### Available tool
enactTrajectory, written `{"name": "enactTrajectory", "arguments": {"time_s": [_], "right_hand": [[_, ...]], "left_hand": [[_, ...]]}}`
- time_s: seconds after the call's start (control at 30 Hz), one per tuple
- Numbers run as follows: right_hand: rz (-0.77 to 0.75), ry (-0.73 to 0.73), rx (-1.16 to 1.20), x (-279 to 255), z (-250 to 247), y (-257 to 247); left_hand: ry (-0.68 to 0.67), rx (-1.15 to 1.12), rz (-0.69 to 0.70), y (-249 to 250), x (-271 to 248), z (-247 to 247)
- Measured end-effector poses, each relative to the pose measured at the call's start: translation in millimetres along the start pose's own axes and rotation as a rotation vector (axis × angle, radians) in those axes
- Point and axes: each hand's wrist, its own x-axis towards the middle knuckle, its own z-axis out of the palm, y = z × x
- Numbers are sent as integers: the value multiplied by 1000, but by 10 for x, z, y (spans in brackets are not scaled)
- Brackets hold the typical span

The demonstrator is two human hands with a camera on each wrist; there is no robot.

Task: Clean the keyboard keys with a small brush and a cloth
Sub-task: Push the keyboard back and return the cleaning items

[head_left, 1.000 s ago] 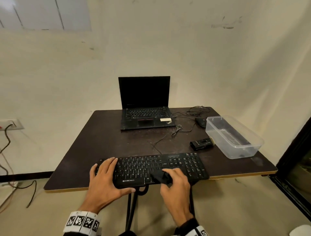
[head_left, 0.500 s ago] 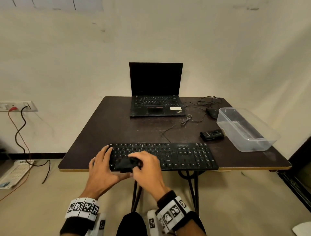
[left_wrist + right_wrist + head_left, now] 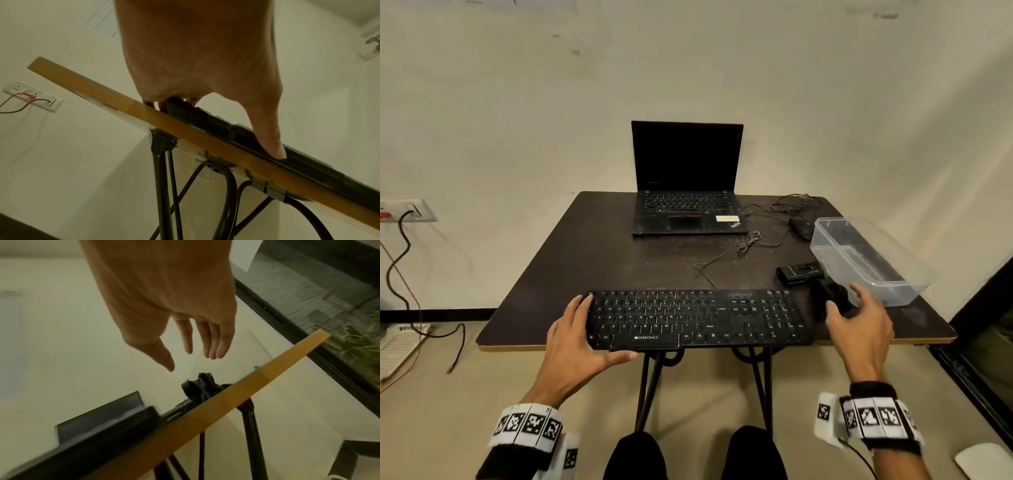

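Note:
A black keyboard [image 3: 695,318] lies along the front edge of the dark table [image 3: 602,260]. My left hand [image 3: 589,337] rests on its left end, fingers straight along the side and the thumb [image 3: 267,129] pressed against the front edge of the keyboard [image 3: 205,120]. A crumpled black cloth [image 3: 828,291] lies on the table just right of the keyboard. My right hand [image 3: 847,301] hovers over it with fingers spread and straight, holding nothing. In the right wrist view the cloth [image 3: 202,388] sits below the open right hand [image 3: 185,358]. I see no brush that I can make out.
An open black laptop [image 3: 688,192] stands at the back. A mouse [image 3: 802,228] with a loose cable lies right of it. A clear plastic box [image 3: 866,260] sits at the right edge, with a small black device [image 3: 799,272] beside it.
My right hand carried the cloth from the keyboard's left keys to the table right of the keyboard and let it go. The left hand stayed at the keyboard's left end.

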Motion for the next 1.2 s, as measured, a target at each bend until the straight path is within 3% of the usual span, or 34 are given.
{"name": "enactTrajectory", "arguments": {"time_s": [0.07, 0.17, 0.23, 0.5, 0.77, 1.07, 1.2], "right_hand": [[-56, 3, -8, -190, 25, -51], [27, -287, -64, -318, 135, -191], [22, -385, -124, -386, 196, -313], [2, -412, -52, -200, 234, -705], [-8, -660, -213, 425, 743, -1022], [25, -770, -377, 827, 1210, -1153], [62, -781, -381, 916, 1334, -1154]], "left_hand": [[-16, -8, -20, -9, 37, -10], [-49, -94, -32, -41, 98, -20], [-42, -164, -27, -64, 109, -14], [22, -310, -17, 88, 296, -232], [-127, -218, -111, 159, 1115, -267], [-247, -119, -92, 71, 1527, -102], [-373, -30, -147, 57, 1769, -163]]}}
